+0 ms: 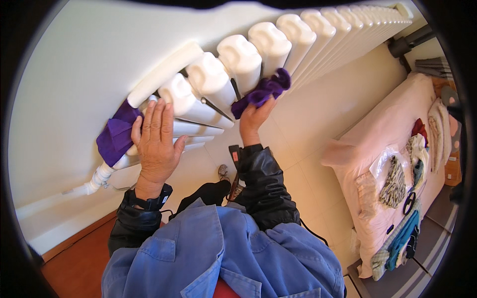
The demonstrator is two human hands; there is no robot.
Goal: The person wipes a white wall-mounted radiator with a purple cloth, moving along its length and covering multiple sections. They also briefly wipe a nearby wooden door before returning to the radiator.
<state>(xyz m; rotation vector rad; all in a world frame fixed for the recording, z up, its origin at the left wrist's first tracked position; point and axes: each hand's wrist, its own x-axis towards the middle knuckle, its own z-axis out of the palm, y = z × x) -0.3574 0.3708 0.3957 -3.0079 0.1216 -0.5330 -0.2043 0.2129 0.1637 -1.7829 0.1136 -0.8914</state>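
Note:
A white column radiator (238, 54) runs along the wall, its rounded section tops facing me. My left hand (156, 138) lies flat with fingers extended on the end sections, beside a purple cloth (117, 134) draped over the radiator's left end. My right hand (257, 117) grips a second, bunched purple cloth (266, 91) against the front of the columns. Part of that cloth is hidden by the fingers. Dark gaps show between the sections near both hands.
White pipe fittings (100, 177) join the radiator's lower left. To the right stands a bed with a pink cover (387, 111), holding clothes and a patterned garment (393, 184). A reddish-brown surface (78, 253) lies at lower left. Pale floor tiles (298, 186) extend between bed and radiator.

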